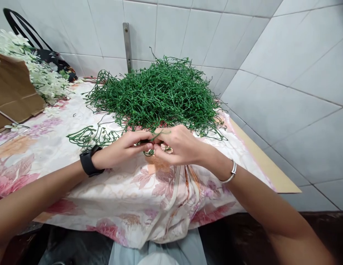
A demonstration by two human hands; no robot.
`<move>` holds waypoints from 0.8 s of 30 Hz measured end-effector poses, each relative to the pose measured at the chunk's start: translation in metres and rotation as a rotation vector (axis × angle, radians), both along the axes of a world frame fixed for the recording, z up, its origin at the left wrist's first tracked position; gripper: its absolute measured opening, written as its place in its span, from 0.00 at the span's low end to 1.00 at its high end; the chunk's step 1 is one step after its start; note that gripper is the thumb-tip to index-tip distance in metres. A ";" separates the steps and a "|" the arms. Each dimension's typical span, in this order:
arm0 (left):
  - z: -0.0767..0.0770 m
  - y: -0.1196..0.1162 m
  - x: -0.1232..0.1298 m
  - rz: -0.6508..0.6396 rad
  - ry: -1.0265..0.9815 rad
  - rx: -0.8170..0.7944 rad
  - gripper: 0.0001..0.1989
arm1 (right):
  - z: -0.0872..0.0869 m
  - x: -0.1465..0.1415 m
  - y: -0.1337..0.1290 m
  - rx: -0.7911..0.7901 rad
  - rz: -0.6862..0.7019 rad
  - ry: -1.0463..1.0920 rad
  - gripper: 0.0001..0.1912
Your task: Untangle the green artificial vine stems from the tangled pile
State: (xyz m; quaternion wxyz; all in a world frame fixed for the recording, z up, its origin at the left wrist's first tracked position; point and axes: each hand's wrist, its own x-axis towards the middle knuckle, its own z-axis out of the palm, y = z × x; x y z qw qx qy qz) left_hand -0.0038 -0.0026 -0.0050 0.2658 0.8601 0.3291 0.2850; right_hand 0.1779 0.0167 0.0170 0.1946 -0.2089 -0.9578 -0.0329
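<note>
My left hand (129, 148) and my right hand (178, 144) meet at the middle of the table, fingertips close together. Each is pinched on a thin green stem (161, 133), part of which shows above the fingers; small green loops stick out below them. Just behind my hands rises a large tangled heap of green stems (163, 92). A smaller loose group of green stems (90, 136) lies to the left, beyond my left wrist.
White artificial flowers (45, 79) and a torn brown cardboard box (16, 88) stand at the left. A black bag (51, 59) is behind them. Floral cloth (124, 195) covers the table. Tiled walls (293, 73) close off the back and right.
</note>
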 end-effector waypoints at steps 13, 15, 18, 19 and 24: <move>0.007 -0.007 -0.001 -0.164 -0.105 -0.144 0.07 | -0.006 -0.001 0.002 -0.831 0.278 0.409 0.13; 0.008 -0.007 -0.002 -0.162 -0.108 -0.179 0.06 | -0.006 -0.003 0.000 -0.990 0.289 0.484 0.13; 0.009 -0.008 -0.002 -0.178 -0.112 -0.230 0.06 | -0.006 -0.006 -0.001 -1.123 0.300 0.536 0.13; 0.010 -0.008 -0.002 -0.180 -0.120 -0.245 0.06 | -0.006 -0.006 -0.001 -1.152 0.300 0.546 0.13; 0.010 -0.008 -0.001 -0.176 -0.174 -0.332 0.05 | -0.009 -0.008 -0.001 -1.252 0.262 0.583 0.13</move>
